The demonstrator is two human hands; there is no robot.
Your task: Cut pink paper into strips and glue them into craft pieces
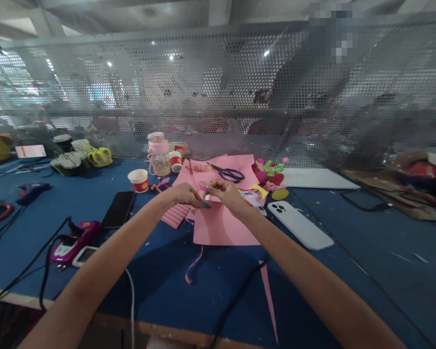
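Observation:
My left hand (184, 194) and my right hand (225, 192) meet above a pink sheet of paper (221, 225) on the blue table (349, 261). Both hands are closed in a pinch around a small pink piece (204, 190) held between the fingertips. What exactly the piece is stays too small to make out. A striped pink sheet (176, 215) lies just under my left wrist. More pink sheets (236, 167) lie behind the hands, with blue-handled scissors (231, 174) on top of them.
A white phone (300, 224) lies face down to the right, a black phone (118, 209) to the left. Paper cups (139, 180), a pink bottle (159, 155), coloured craft bits (271, 174), a pink tool with cables (72, 242) and paper strips (267, 291) lie around. A perforated metal screen (240, 87) stands behind.

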